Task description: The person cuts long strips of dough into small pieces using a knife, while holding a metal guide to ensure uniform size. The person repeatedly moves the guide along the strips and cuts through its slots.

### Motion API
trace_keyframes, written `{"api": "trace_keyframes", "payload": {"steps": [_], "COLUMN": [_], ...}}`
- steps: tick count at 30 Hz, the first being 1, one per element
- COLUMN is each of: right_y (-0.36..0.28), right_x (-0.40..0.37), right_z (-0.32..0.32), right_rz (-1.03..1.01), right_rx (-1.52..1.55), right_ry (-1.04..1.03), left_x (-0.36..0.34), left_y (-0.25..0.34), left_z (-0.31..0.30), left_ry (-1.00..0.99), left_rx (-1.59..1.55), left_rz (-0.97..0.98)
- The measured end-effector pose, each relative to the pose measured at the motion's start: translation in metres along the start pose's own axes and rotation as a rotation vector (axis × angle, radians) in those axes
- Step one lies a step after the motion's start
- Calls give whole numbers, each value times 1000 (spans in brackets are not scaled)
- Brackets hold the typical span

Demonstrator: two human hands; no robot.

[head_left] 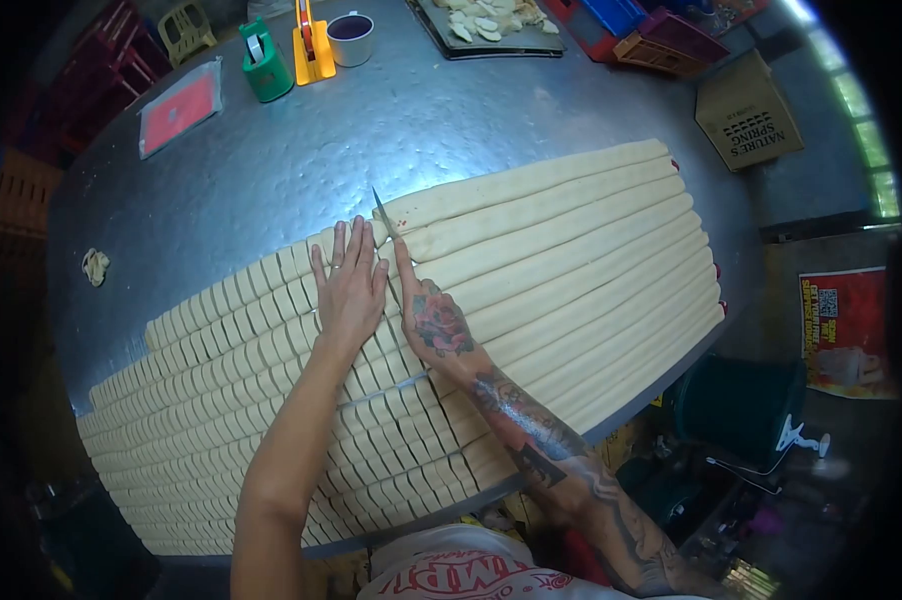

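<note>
My right hand (433,318) grips a knife (382,212), with its index finger stretched along the back of the blade. The blade points away from me and lies across the far dough rows; the handle is hidden under the hand. Just to the left, my left hand (353,292) rests flat on the dough, fingers extended and slightly apart. Long uncut dough rolls (571,245) lie side by side to the right of the knife. On the left, the same rows are cut into many short dough pieces (211,375). Small red spots show near the blade.
Along the far side of the metal table (171,215) stand a green tape dispenser (268,70), a yellow dispenser (313,55), a mug (351,40) and a tray (491,45) of dough scraps. A red packet (181,108) and a dough scrap (96,266) lie left; a cardboard box (749,112) is right.
</note>
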State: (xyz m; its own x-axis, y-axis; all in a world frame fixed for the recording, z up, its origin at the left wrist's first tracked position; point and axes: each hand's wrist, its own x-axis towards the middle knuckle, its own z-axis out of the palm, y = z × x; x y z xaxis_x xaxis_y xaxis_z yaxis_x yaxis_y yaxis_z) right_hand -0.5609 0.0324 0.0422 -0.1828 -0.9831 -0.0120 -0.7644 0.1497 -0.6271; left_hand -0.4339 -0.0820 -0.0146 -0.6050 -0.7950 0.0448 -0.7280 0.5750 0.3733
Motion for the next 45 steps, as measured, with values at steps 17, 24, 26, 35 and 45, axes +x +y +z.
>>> {"api": "trace_keyframes", "payload": {"steps": [17,24,26,35,45], "right_y": [16,2,-2,12,-8], "right_x": [47,-74,-84,-105,-246], "right_z": [23,11,4,20,-5], "right_rz": [25,267,276,124,331], "right_rx": [14,127,91,24,-50], "right_ry": [-19,-232,-274,-114,-347], "left_x": [1,-4,-12,-114,-133], "left_y": [3,0,0,58,66], "left_z": [6,7,8,13,17], "left_ry": [71,74,67,14,81], "left_rx": [76,49,44,107,61], "left_rz": [26,20,28,77,44]}}
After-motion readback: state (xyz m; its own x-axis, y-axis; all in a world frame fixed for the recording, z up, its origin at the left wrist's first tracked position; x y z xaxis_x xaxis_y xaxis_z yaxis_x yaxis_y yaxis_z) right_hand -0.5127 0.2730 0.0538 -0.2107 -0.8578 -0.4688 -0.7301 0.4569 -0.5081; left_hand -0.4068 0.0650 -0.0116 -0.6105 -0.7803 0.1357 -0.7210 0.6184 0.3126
